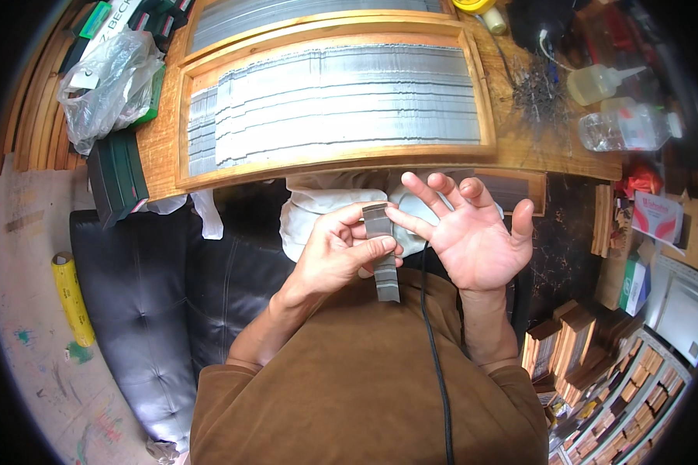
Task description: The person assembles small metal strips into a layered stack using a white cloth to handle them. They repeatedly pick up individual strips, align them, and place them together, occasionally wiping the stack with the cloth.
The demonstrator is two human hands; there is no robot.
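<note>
A narrow grey strip (379,223) with lighter and darker cross bands stands nearly upright in front of my chest. My left hand (337,252) is closed round its middle, the thumb lying across its face. The lower end hangs free below that thumb. My right hand (481,244) is palm up with its fingers spread. One of its fingertips reaches the upper end of the strip, touching it or very close. Beyond both hands, a shallow wooden tray (479,85) holds tightly packed rows of thin grey metal pieces.
A second wooden tray (240,32) lies farther back on the wooden table (159,167). At left are a clear plastic bag (112,89) and a dark green box (116,178). A squeeze bottle (593,84) and plastic bottle (624,128) lie right. A black cord (434,349) crosses my shirt.
</note>
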